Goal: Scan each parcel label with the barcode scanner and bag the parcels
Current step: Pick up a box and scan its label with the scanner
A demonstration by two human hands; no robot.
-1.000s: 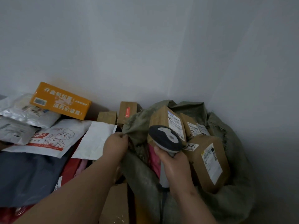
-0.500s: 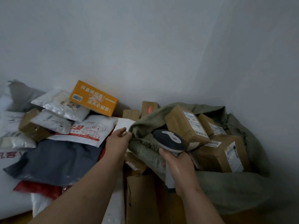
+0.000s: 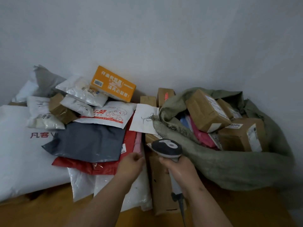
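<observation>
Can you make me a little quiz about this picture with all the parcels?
1. True or false: the orange box lies inside the green sack.
2. Which hand holds the barcode scanner? A) left hand B) right hand
3. Fill in: the grey mailer lies on top of a ___ parcel.

Key: 1 false, it sits on the pile by the wall; 2 B; 3 red.
</observation>
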